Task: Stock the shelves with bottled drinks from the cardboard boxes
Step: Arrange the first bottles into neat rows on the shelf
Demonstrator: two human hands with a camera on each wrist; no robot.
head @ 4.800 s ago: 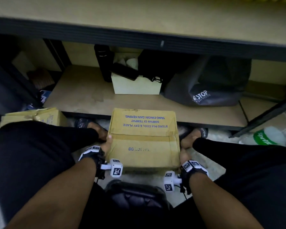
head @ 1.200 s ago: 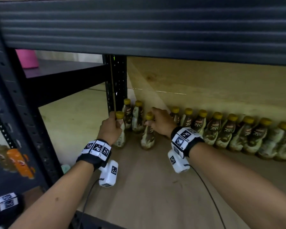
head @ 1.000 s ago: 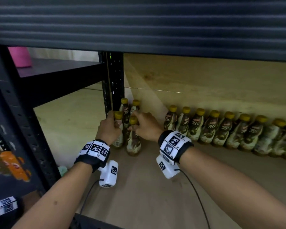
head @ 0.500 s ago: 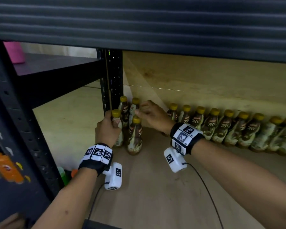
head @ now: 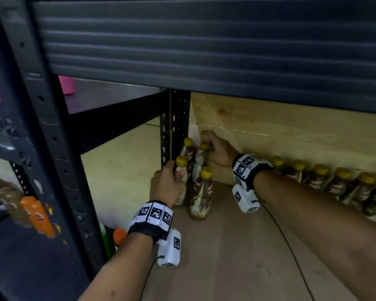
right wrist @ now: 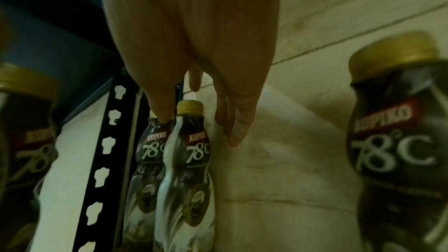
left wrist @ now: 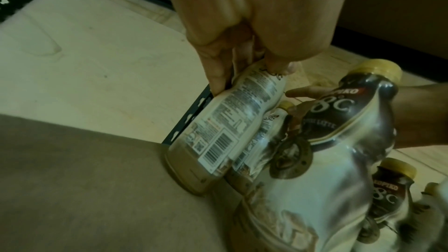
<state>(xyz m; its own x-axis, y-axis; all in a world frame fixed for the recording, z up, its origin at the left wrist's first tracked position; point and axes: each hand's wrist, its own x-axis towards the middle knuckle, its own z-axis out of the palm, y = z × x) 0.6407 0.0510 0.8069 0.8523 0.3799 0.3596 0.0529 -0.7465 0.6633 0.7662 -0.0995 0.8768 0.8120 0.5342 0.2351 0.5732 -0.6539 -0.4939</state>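
Coffee bottles with gold caps stand on the wooden shelf (head: 237, 253). My left hand (head: 174, 177) grips one bottle (head: 181, 170) high on its body beside the black corner post; in the left wrist view this bottle (left wrist: 237, 122) leans, held by the left hand (left wrist: 244, 76). Just right of it a free bottle (head: 201, 196) stands upright. My right hand (head: 211, 144) reaches behind it to the two back-corner bottles (head: 204, 148). In the right wrist view the right hand (right wrist: 201, 122) has straight fingers; its thumb touches one back bottle (right wrist: 150, 152) and its fingers hang beside the other (right wrist: 189, 160).
A long row of like bottles (head: 319, 181) lines the back wall to the right. The black post (head: 176, 122) and a low dark beam (head: 204, 44) bound the bay. Orange bottles (head: 37, 216) sit lower left, a pink object (head: 66, 86) on the neighbouring shelf.
My right hand set its bottle down beside the left one, let go and reached farther back to the corner bottles. The left hand has kept hold of its bottle.
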